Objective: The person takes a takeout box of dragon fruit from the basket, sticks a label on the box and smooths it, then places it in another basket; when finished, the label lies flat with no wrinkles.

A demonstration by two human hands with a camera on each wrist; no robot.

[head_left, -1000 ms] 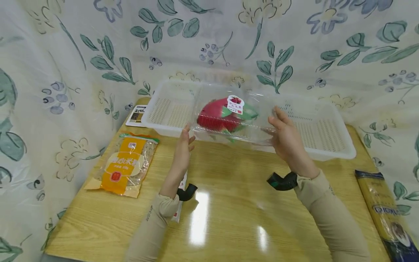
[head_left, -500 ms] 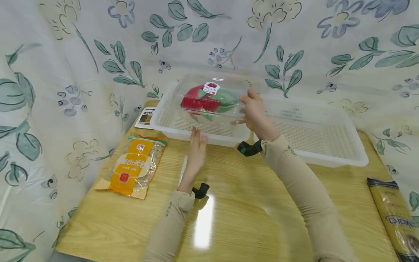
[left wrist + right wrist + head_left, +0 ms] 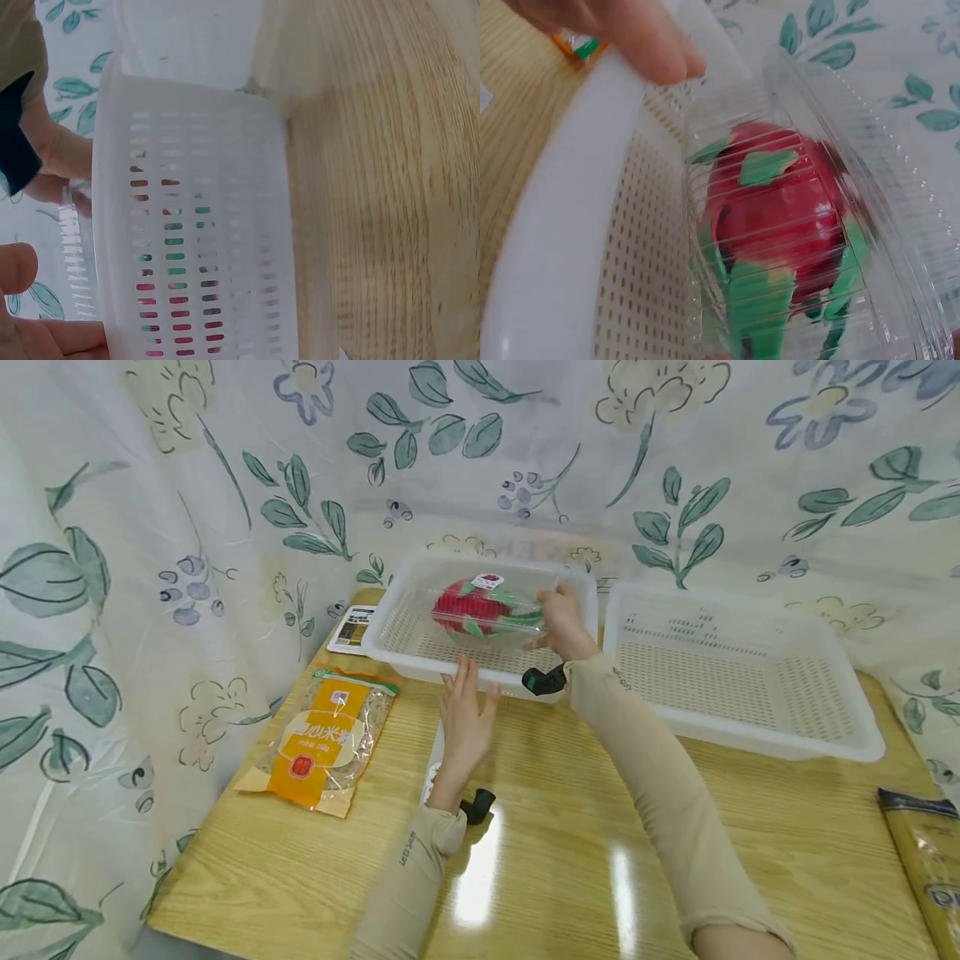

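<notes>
A clear plastic clamshell box [image 3: 795, 105] with a red and green dragon fruit [image 3: 465, 610] inside lies within the left white basket [image 3: 412, 665]. My right hand [image 3: 562, 620] grips the box by its right end. At the basket's front, my left hand [image 3: 467, 727] has its fingers straight, the tips at the rim; in the left wrist view, fingers [image 3: 52, 337] touch that rim. The fruit's colours show through the slots of the basket wall [image 3: 247, 172]. How far the box sits above the basket floor is hard to tell.
A second white basket [image 3: 738, 735] stands to the right. On the left lie an orange bag [image 3: 326, 743] and a small black-and-white packet [image 3: 352, 628]. A narrow white packet [image 3: 433, 768] is partly behind the left wrist. A yellow pack [image 3: 926, 860] lies far right.
My right hand has carried the clamshell box left and lowered it into the left basket. My left hand has come off the box and moved to the basket's front rim.
</notes>
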